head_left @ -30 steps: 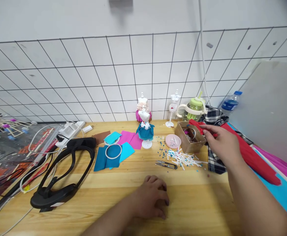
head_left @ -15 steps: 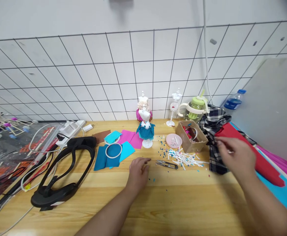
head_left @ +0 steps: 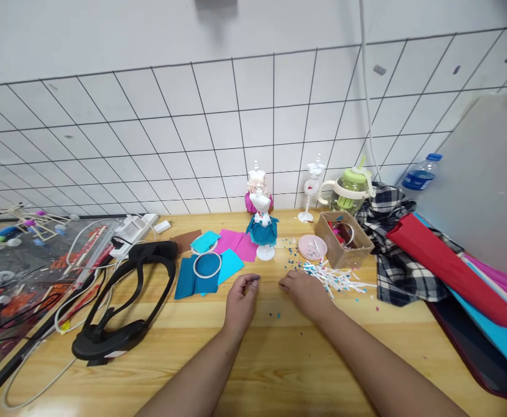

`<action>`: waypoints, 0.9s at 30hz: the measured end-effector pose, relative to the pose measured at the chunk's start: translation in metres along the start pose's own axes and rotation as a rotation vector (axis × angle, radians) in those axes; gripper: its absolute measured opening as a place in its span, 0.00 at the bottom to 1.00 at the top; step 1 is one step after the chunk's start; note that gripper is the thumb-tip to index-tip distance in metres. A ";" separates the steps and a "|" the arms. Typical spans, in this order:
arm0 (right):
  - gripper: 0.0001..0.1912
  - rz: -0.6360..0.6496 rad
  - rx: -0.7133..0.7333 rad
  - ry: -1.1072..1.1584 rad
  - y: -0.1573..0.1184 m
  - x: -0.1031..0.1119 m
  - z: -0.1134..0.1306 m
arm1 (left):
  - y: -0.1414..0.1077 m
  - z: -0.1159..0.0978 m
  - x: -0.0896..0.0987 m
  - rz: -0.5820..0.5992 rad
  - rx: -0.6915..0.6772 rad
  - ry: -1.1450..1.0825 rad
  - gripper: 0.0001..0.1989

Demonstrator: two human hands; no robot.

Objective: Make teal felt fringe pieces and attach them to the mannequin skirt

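Observation:
My left hand (head_left: 241, 301) rests on the wooden table in front of the dressed stand, fingers curled and thumb close to them. A tiny dark spot shows at its fingertips; I cannot tell what it is. My right hand (head_left: 307, 294) lies palm down just right of it, fingers bent together, beside the white paper strips (head_left: 338, 278). What is under its fingers is hidden. Behind the hands stands a small white mannequin (head_left: 261, 202) in a teal skirt (head_left: 263, 230). A pink dish (head_left: 312, 247) sits behind my right hand.
Folded teal paper (head_left: 185, 279) with a white ring (head_left: 207, 265) and a black headset strap (head_left: 105, 341) lie left. A cardboard box (head_left: 344, 255), green-lidded jug (head_left: 352, 188), plaid cloth (head_left: 398, 278) and red sheet (head_left: 448, 269) are right. Another bare mannequin (head_left: 316, 170) stands behind.
My right hand has come left from beside the red sheet to the table's middle, where the black snips were visible; they are now out of sight. My left hand has barely moved.

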State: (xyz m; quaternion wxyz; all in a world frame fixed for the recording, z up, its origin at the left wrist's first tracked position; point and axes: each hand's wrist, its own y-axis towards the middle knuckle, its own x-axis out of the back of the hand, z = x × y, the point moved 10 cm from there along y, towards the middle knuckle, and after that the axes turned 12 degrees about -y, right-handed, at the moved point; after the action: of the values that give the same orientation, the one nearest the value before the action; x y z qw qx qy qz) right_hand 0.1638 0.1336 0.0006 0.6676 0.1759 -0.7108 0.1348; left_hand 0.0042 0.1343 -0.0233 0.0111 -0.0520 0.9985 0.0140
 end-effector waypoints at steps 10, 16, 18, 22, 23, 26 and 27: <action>0.10 -0.301 -0.337 0.105 -0.012 0.046 -0.080 | -0.025 -0.022 -0.056 0.575 -0.230 0.523 0.15; 0.12 -0.382 -0.476 0.166 -0.017 0.057 -0.144 | -0.044 -0.021 -0.071 0.725 -0.272 0.701 0.19; 0.12 -0.421 -0.433 0.196 -0.023 0.058 -0.142 | -0.038 -0.023 -0.067 0.597 -0.289 0.731 0.09; 0.12 -0.556 -0.425 0.270 -0.056 0.069 -0.133 | -0.017 -0.016 -0.048 0.378 -0.197 0.684 0.07; 0.12 -0.569 -0.429 0.279 -0.065 0.070 -0.130 | -0.011 -0.011 -0.041 0.336 -0.135 0.596 0.10; 0.13 -0.473 -0.314 0.288 -0.077 0.063 -0.100 | 0.004 -0.005 -0.018 0.180 -0.058 0.253 0.14; 0.14 -0.396 -0.210 0.271 -0.075 0.055 -0.081 | 0.007 -0.007 -0.012 0.136 -0.080 0.197 0.15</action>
State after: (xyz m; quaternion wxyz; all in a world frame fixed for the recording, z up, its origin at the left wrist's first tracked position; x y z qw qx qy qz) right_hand 0.2664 0.0969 0.0585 0.7847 0.2216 -0.5766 -0.0509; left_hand 0.0151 0.1423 -0.0159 -0.0902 0.0141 0.9946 0.0492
